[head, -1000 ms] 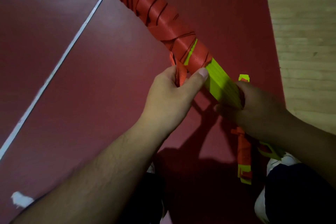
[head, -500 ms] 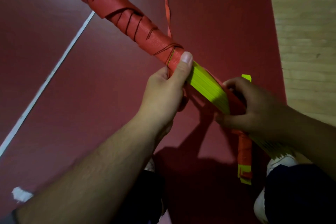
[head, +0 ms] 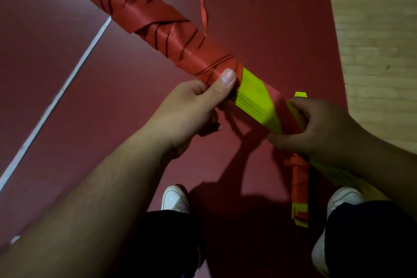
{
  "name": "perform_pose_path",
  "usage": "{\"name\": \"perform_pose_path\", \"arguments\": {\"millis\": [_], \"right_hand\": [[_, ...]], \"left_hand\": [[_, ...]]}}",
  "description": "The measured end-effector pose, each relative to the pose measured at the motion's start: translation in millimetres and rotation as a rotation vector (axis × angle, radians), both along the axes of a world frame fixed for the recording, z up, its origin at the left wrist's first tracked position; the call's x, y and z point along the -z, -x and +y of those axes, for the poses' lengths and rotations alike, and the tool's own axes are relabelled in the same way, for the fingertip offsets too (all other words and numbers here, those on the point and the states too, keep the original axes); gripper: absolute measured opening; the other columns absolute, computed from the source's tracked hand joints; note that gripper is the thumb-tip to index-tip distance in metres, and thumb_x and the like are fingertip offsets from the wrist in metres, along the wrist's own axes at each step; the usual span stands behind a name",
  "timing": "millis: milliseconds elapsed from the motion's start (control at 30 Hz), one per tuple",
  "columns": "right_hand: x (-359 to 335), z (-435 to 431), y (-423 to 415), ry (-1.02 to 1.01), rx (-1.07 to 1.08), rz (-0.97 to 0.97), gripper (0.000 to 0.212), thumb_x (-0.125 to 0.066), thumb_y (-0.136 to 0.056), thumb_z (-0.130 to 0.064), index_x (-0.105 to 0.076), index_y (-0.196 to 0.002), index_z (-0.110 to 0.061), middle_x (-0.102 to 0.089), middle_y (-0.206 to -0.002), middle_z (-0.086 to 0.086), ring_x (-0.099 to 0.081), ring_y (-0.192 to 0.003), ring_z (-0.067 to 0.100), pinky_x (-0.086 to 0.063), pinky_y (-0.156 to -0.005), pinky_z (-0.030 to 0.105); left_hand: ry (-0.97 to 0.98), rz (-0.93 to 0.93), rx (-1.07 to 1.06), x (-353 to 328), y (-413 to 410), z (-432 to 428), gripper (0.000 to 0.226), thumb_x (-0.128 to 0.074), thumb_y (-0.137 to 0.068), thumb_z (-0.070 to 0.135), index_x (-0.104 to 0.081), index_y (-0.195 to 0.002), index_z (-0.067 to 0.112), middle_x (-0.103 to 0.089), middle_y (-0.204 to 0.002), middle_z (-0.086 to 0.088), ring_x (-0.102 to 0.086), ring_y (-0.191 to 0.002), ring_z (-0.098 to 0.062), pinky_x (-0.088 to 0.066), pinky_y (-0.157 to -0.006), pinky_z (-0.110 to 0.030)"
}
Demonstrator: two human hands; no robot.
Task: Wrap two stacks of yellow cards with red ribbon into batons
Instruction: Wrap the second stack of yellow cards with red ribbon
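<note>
**Mid-wrap on one baton: a yellow gap left to close**

You hold the long stack of yellow cards (head: 255, 95) slantwise above the red floor (head: 67, 119). It runs from the upper left down toward your right knee. The red ribbon (head: 158, 29) covers most of its upper length in overlapping turns, leaving a bare yellow tip at the far end and a bare band between your hands.

Your left hand (head: 191, 108) has its grip closed round the stack at the lower edge of the wrapped part, thumb (head: 228, 78) flat on the last turn. Your right hand (head: 320, 128) curls its grip round the stack lower down, over another red turn. I cannot tell if it also pinches the ribbon's free end. A loose strand (head: 202, 2) runs off past the stack at the top. A second baton (head: 300, 185), red with yellow ends, lies on the floor by your right foot.

This looks like the later baton, well along. The next move calls for a clamped thumb, a taut ribbon, and a turn laid across the gap with the card edges kept square.
</note>
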State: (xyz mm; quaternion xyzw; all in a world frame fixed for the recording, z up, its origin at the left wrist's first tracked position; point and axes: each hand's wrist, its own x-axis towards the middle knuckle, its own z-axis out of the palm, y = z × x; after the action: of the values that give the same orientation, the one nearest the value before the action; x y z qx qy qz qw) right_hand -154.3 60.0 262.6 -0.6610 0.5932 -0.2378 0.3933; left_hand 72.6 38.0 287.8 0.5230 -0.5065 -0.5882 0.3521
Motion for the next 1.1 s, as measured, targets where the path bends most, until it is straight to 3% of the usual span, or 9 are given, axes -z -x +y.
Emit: {"name": "perform_pose_path", "arguments": {"millis": [100,233,400,500,567,633,767,933,1100], "right_hand": [[2,-1,-2,0.045,0.023,0.084,0.036,-0.082,-0.061,-0.042,-0.068,-0.086,-0.021,-0.068,-0.072,-0.001,-0.064,-0.068,0.018,-0.049,-0.06,0.035],[3,-1,-3,0.084,0.07,0.171,0.034,-0.085,-0.064,-0.039,-0.064,-0.085,-0.021,-0.065,-0.073,-0.003,-0.06,-0.066,0.011,-0.042,-0.055,0.026],[0,0,-2,0.13,0.13,0.161,0.036,-0.084,-0.063,-0.042,-0.065,-0.087,-0.022,-0.067,-0.076,-0.003,-0.063,-0.069,0.016,-0.05,-0.062,0.036],[1,-1,-2,0.148,0.153,0.157,0.037,-0.083,-0.063,-0.043,-0.064,-0.088,-0.022,-0.066,-0.076,-0.004,-0.062,-0.07,0.014,-0.048,-0.061,0.034],[2,-1,-1,0.156,0.164,0.179,0.038,-0.082,-0.063,-0.045,-0.064,-0.088,-0.022,-0.065,-0.076,-0.005,-0.06,-0.07,0.011,-0.044,-0.058,0.03],[3,-2,0,0.155,0.165,0.207,0.038,-0.081,-0.065,-0.045,-0.063,-0.088,-0.021,-0.064,-0.076,-0.005,-0.058,-0.069,0.011,-0.04,-0.056,0.028],[6,-1,-2,0.136,0.166,0.226,0.038,-0.08,-0.069,-0.045,-0.06,-0.09,-0.021,-0.062,-0.077,-0.004,-0.056,-0.069,0.01,-0.038,-0.055,0.023],[5,2,-6,0.115,0.194,0.223,0.04,-0.08,-0.07,-0.046,-0.061,-0.094,-0.02,-0.064,-0.082,0.0,-0.058,-0.077,0.024,-0.038,-0.058,0.031],[2,2,-7,0.09,0.233,0.239,0.046,-0.082,-0.067,-0.05,-0.061,-0.094,-0.019,-0.065,-0.084,0.002,-0.059,-0.079,0.025,-0.046,-0.064,0.037]], "left_hand": [[-0.019,-0.085,0.005,-1,-2,2,0.059,-0.062,-0.084,0.067,-0.044,-0.066,0.014,-0.034,-0.058,-0.004,-0.032,-0.048,-0.018,-0.044,-0.052,-0.026],[0.001,-0.173,0.008,1,1,6,0.054,-0.058,-0.081,0.067,-0.044,-0.072,0.016,-0.034,-0.061,-0.007,-0.032,-0.047,-0.016,-0.044,-0.048,-0.024],[0.083,-0.12,-0.033,-2,0,6,0.019,-0.055,-0.101,0.021,-0.05,-0.087,0.01,-0.038,-0.061,-0.007,-0.03,-0.043,-0.012,-0.027,-0.045,-0.025],[0.145,-0.22,-0.01,-1,-3,4,0.026,-0.045,-0.105,0.011,-0.058,-0.082,0.01,-0.052,-0.062,-0.003,-0.044,-0.054,-0.016,-0.037,-0.052,-0.026],[0.183,-0.284,0.01,-2,-6,5,0.032,-0.043,-0.105,0.008,-0.065,-0.084,0.016,-0.064,-0.072,0.006,-0.051,-0.066,-0.01,-0.042,-0.061,-0.014],[0.17,-0.294,0.034,-3,-5,6,0.034,-0.04,-0.105,0.005,-0.067,-0.086,0.015,-0.067,-0.075,0.004,-0.053,-0.068,-0.008,-0.043,-0.066,-0.013],[0.049,-0.098,-0.007,1,5,10,0.018,-0.042,-0.097,0.002,-0.057,-0.096,-0.008,-0.043,-0.067,-0.011,-0.039,-0.05,-0.012,-0.046,-0.06,-0.03],[-0.059,0.111,-0.107,-2,25,20,0.019,-0.051,-0.098,0.009,-0.056,-0.081,0.016,-0.034,-0.069,-0.002,-0.027,-0.044,-0.01,-0.023,-0.048,-0.026],[-0.191,0.244,-0.147,0,31,22,0.01,-0.061,-0.096,0.023,-0.064,-0.087,0.024,-0.034,-0.068,-0.002,-0.025,-0.05,-0.009,-0.018,-0.041,-0.021]]}}
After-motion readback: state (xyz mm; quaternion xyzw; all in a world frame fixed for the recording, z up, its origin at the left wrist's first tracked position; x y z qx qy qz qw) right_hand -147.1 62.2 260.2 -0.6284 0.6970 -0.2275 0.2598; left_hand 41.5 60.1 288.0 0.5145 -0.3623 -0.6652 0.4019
